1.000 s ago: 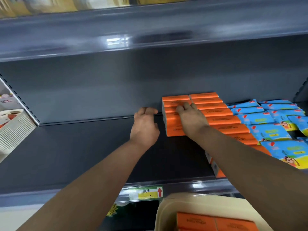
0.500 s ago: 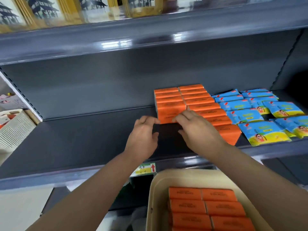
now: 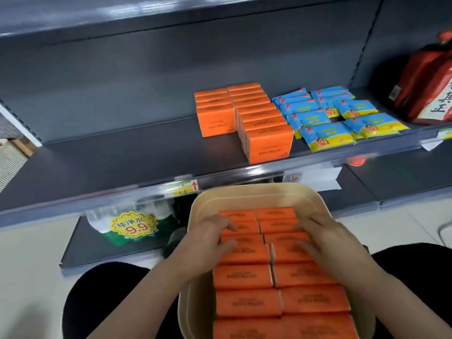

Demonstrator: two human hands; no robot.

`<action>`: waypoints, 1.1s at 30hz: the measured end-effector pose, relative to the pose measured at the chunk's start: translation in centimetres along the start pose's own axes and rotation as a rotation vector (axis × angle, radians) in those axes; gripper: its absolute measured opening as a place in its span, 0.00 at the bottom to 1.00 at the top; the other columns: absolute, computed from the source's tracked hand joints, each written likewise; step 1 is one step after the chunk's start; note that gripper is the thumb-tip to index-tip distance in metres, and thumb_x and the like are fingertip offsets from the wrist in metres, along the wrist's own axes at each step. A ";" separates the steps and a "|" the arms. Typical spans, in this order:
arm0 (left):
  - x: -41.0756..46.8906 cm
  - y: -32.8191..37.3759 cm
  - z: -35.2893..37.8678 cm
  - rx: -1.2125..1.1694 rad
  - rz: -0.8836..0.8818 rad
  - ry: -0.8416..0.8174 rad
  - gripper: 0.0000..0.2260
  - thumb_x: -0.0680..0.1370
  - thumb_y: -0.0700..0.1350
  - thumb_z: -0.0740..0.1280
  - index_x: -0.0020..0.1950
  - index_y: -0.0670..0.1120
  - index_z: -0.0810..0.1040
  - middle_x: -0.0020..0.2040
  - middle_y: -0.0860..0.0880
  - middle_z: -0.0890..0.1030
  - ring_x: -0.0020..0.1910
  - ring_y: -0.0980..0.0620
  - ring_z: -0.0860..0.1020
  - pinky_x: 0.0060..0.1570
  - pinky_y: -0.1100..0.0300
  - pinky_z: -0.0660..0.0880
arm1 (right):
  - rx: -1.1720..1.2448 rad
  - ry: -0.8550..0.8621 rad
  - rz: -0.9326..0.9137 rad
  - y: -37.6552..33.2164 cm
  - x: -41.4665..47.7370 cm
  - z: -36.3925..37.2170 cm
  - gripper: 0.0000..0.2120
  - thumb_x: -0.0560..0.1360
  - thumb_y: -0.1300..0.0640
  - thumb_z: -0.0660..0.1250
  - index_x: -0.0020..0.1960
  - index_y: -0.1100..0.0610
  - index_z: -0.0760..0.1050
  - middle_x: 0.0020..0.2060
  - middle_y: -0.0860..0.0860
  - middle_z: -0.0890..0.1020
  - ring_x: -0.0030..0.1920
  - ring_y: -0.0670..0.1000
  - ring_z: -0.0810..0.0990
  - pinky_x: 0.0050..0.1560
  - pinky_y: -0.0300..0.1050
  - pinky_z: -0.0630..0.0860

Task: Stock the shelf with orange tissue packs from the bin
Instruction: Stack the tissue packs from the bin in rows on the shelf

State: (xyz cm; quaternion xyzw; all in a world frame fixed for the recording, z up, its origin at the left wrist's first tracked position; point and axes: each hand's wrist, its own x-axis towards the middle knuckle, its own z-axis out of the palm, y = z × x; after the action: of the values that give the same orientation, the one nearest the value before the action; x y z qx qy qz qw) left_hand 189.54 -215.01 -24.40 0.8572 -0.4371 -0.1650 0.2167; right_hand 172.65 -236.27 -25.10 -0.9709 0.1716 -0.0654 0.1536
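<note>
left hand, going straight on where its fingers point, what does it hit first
The left hand lies on the orange packs; sliding on, it would likely meet the bin's far wall, depth unclear.

The dark grey metal shelf (image 3: 110, 165) has a plain grey back panel (image 3: 122, 81) rising behind it. Above it, another shelf board (image 3: 171, 20) of the same grey catches soft streaks of overhead light. A shiny price rail (image 3: 256, 174) runs along its front edge, an upright post (image 3: 365, 42) stands at its right end, and beneath it sit a lower shelf (image 3: 102, 253) and pale floor (image 3: 27, 265).
</note>
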 end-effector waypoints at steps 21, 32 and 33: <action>1.7 1.4 3.5 0.074 -0.193 -0.169 0.18 0.77 0.51 0.66 0.66 0.53 0.70 0.62 0.53 0.76 0.59 0.53 0.75 0.60 0.58 0.72 | -0.063 -0.224 -0.014 0.8 1.0 1.8 0.19 0.76 0.44 0.62 0.66 0.43 0.67 0.61 0.42 0.73 0.62 0.46 0.71 0.65 0.45 0.65; 0.6 0.0 1.5 0.032 -0.362 0.324 0.17 0.77 0.49 0.67 0.65 0.51 0.69 0.54 0.51 0.79 0.50 0.52 0.78 0.47 0.57 0.76 | -0.077 -0.064 0.031 0.8 1.7 0.4 0.23 0.77 0.50 0.63 0.71 0.45 0.64 0.67 0.45 0.69 0.66 0.49 0.69 0.66 0.49 0.63; 0.6 0.1 1.0 0.029 -0.346 0.352 0.18 0.77 0.49 0.67 0.65 0.50 0.69 0.55 0.51 0.79 0.51 0.52 0.78 0.47 0.58 0.75 | -0.073 -0.029 0.010 0.8 2.2 0.1 0.23 0.76 0.51 0.65 0.70 0.46 0.66 0.65 0.46 0.71 0.66 0.51 0.70 0.65 0.50 0.63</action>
State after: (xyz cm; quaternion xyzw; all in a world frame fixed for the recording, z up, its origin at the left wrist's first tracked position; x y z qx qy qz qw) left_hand 189.36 -215.74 -25.27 0.9378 -0.2417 -0.0416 0.2457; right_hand 174.44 -237.74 -25.31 -0.9759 0.1762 -0.0445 0.1211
